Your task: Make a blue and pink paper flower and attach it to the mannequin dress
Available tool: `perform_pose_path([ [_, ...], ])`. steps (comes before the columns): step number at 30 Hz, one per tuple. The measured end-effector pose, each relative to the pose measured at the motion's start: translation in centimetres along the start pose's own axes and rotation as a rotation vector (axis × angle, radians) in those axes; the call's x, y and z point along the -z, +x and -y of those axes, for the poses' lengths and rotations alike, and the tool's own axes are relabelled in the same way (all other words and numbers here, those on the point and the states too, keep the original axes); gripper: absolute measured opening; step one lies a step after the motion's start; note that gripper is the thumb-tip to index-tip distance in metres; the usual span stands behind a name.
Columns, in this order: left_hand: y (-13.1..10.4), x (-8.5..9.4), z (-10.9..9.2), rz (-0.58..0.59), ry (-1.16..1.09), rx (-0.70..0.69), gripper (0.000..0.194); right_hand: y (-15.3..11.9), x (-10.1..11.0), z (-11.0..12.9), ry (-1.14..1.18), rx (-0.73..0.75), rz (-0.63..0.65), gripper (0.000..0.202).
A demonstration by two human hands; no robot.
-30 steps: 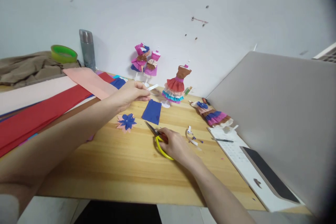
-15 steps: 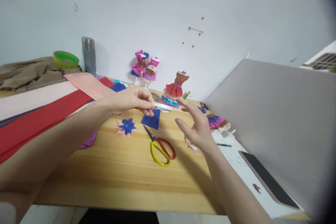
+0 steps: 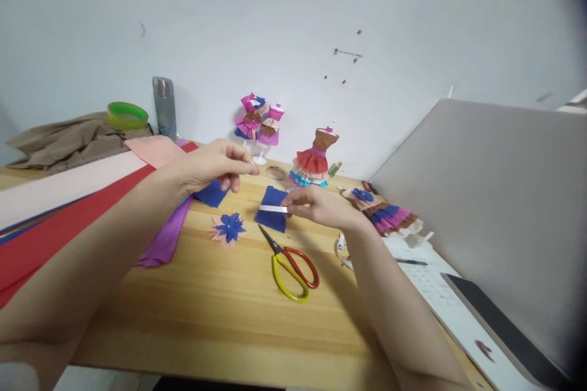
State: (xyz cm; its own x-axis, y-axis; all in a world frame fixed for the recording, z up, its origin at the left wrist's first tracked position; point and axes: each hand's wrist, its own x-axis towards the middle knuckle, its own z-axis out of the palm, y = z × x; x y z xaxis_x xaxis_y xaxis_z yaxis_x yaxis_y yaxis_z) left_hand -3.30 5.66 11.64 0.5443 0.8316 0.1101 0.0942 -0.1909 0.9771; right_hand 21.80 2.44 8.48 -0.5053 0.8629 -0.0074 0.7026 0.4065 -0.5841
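My right hand (image 3: 316, 206) pinches one end of a narrow white strip-like piece (image 3: 273, 209), perhaps a roll of tape seen edge-on, above a blue square of crepe paper (image 3: 270, 195). To the left and slightly higher, my left hand (image 3: 222, 165) is held in a pinch. A tiny pale spot shows at its fingertips, too small to name. Below the hands lies a blue and peach paper flower (image 3: 229, 229). Scissors (image 3: 288, 266) with one yellow and one red handle rest on the table beside it, blades slightly apart.
Paper strips (image 3: 82, 220) cover the left side. Behind stand a bottle (image 3: 164, 107), a green tape roll (image 3: 127, 116) on brown cloth, and small dress forms (image 3: 316, 156) in paper dresses. Another paper dress (image 3: 385, 214) lies at right, near a large grey panel (image 3: 495, 208).
The white strip has passed from my left hand to my right hand, which has closed on it and moved left. My left hand has drawn away to the left. The view has shifted slightly.
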Motion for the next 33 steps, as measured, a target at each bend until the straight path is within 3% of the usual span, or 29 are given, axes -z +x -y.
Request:
perform_pose_path([
  [3,0.0,0.3,-0.5,-0.115,-0.044,-0.001,0.013,0.8,-1.0,-0.8,-0.249,-0.127,-0.059,0.022],
  [7,-0.4,0.2,-1.0,-0.131,-0.055,-0.007,0.012,1.6,-2.5,-0.9,-0.394,-0.146,-0.07,0.028],
  [11,-0.6,0.0,-1.0,-0.11,-0.046,-0.039,0.013,1.9,-4.0,-0.9,-0.355,-0.137,0.083,0.024],
  [16,-0.6,-0.3,-0.7,-0.08,-0.046,-0.045,0.012,1.7,-5.3,-1.6,-0.323,-0.184,0.13,0.019],
  [23,-0.2,-0.3,-0.4,-0.002,-0.011,-0.054,0.013,0.8,-3.7,-0.4,-0.259,-0.156,0.177,0.014],
  [26,-0.3,-0.4,-0.3,0.076,0.0,-0.082,0.011,0.6,-2.9,0.5,-0.075,-0.138,-0.09,0.006],
  [29,-0.3,-0.8,-0.1,0.15,0.039,-0.125,0.012,0.4,-2.9,1.5,0.394,-0.04,-0.363,0.022],
  [33,-0.2,-1.7,0.2,0.241,0.112,-0.203,0.014,0.0,-3.4,3.0,0.929,0.07,-0.329,0.042],
])
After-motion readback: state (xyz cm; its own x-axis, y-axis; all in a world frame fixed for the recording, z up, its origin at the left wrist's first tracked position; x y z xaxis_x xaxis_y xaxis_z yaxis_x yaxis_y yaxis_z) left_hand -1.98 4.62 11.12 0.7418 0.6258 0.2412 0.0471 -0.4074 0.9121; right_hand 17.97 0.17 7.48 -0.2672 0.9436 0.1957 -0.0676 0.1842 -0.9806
